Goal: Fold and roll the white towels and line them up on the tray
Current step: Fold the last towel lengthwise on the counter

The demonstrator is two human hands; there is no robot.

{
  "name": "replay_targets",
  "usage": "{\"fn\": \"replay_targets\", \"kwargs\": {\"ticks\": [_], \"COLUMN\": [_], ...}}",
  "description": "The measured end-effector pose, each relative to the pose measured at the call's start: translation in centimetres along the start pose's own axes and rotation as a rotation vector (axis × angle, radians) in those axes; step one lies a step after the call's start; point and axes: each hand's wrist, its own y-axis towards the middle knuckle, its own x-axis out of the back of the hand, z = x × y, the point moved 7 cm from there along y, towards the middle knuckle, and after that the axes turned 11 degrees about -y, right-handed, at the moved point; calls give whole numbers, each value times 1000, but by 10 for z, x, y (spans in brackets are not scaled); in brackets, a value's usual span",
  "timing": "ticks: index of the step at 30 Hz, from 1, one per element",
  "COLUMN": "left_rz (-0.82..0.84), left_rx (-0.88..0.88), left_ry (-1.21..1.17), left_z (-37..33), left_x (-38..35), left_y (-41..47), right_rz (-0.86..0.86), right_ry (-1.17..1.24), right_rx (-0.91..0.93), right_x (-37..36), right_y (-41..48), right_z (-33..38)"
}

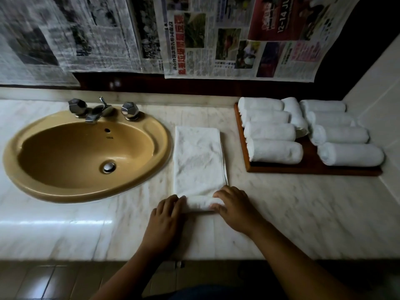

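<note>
A long, nubbly white towel [199, 161] lies flat on the glossy veined marble counter [303, 208] between the ochre oval sink [86, 152] and the wooden tray [313, 169] of plump rolled towels [275, 151], its near end wound into a small cylinder that the left hand [166, 215] and right hand [232, 210] grip, fingers apparently curled over it.

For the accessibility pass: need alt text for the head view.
The left hand and right hand grip the rolled near end of a folded white towel lying on a marble counter. To its right, a wooden tray holds nine rolled towels; a tan sink sits to its left.
</note>
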Motion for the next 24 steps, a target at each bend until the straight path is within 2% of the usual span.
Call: {"fn": "replay_targets", "kwargs": {"ticks": [4, 8, 10, 12, 21, 24], "left_rz": [58, 122, 115, 94, 56, 47], "left_rx": [27, 106, 109, 127, 172, 193], "left_ry": [16, -37, -36, -69, -122, -101], "left_z": [-3, -1, -3, -4, -7, -6], "left_x": [9, 12, 11, 11, 11, 11], "left_y": [7, 13, 15, 16, 23, 30], "right_rz": [55, -71, -136, -130, -134, -229], "right_ry": [-28, -105, -75, -15, -12, -62], "right_rx": [-2, 39, 61, 55, -3, 27], "right_x": [0, 2, 2, 1, 13, 12], "right_y": [4, -2, -5, -6, 1, -7], "right_z": [2, 8, 11, 11, 20, 27]}}
